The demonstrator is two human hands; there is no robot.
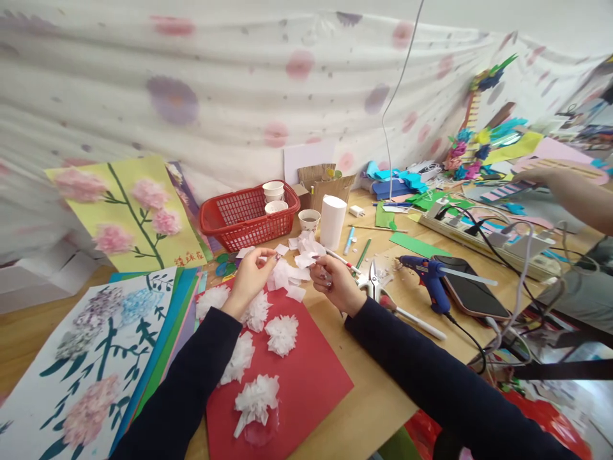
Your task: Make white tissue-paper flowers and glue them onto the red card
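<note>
My left hand (252, 281) is closed in a pinch, its fingertips over a heap of white tissue paper pieces (283, 276); what lies between them is too small to make out. To its right, my right hand (339, 283) is also pinched, and a crumpled piece of white tissue paper (307, 248) shows at its fingertips. Below my hands a red paper sheet (313, 377) carries several fluffy white tissue flowers (282, 335). The lowest white flower (257, 399) sits beside a clear, shiny patch on the sheet.
A red basket (230, 220) with paper cups (276, 207) stands behind, near a cup of liquid (309, 220) and a white roll (332, 222). Scissors (373, 281), a blue glue gun (431, 281), a phone (472, 287) and a power strip (488, 239) lie right. Another person's arm (569, 191) reaches in.
</note>
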